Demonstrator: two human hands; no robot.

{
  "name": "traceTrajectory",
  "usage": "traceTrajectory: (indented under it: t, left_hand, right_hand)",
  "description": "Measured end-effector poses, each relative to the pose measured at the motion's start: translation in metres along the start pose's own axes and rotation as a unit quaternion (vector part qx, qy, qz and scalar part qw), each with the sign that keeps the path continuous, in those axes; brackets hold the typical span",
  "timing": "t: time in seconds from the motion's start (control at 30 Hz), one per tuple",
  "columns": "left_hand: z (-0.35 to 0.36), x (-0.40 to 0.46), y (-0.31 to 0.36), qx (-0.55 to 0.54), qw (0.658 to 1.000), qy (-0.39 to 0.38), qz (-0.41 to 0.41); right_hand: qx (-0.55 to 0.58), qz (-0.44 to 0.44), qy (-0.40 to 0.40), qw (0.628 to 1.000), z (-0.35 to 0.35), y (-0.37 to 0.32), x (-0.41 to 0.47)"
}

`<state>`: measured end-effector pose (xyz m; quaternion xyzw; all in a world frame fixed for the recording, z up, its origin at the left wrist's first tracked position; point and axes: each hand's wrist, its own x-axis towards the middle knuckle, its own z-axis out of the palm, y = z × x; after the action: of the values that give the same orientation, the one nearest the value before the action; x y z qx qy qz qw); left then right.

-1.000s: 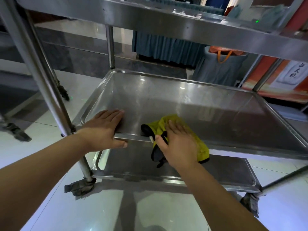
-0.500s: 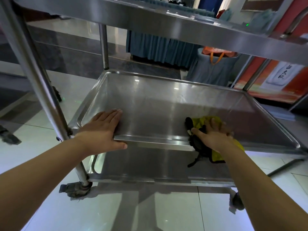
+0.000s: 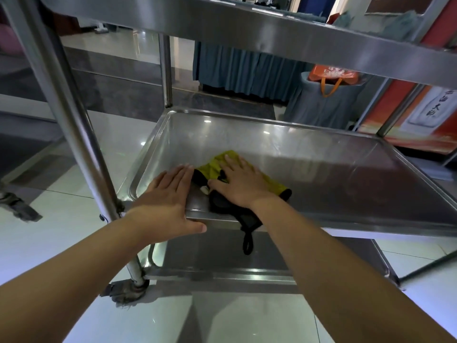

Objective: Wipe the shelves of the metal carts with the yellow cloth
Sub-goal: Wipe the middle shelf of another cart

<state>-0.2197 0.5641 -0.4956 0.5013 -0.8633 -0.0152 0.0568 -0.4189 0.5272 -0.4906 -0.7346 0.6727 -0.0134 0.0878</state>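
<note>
Cloth: yellow cloth (image 3: 217, 167) on middle shelf (image 3: 321, 184), 7 o'clock corner, black loop overhanging.
Hands: right hand (image 3: 241, 185) flat on cloth; left hand (image 3: 168, 194) spread, bracing rim.
Risk: loop may snag the rim; cart could roll.

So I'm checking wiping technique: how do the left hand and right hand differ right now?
The left hand lies flat on the steel middle shelf's bare front rim; the right hand presses flat on the yellow cloth. The left thumb hooks over the edge; the right's lies on fabric. Both are open, fingers straight.
</note>
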Motion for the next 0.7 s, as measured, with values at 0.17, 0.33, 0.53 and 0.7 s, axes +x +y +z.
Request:
traceTrajectory:
  t: [0.17, 0.33, 0.53, 0.7]
  left_hand:
    - [-0.002, -0.001, -0.001, 0.01, 1.0, -0.019, 0.006]
    - [-0.007, 0.0, 0.0, 0.009, 0.999, -0.034, 0.004]
    - [-0.003, 0.003, 0.002, 0.026, 0.999, -0.015, 0.035]
    - [0.0, 0.007, 0.0, 0.021, 0.999, -0.006, 0.049]
  right_hand:
    - [0.013, 0.092, 0.023, 0.995, -0.013, 0.083, -0.007]
    - [0.013, 0.212, 0.017, 0.977, -0.032, 0.187, -0.044]
    - [0.017, 0.339, 0.042, 0.94, -0.045, 0.243, -0.076]
    - [0.037, 0.344, 0.065, 0.936, -0.042, 0.211, -0.045]
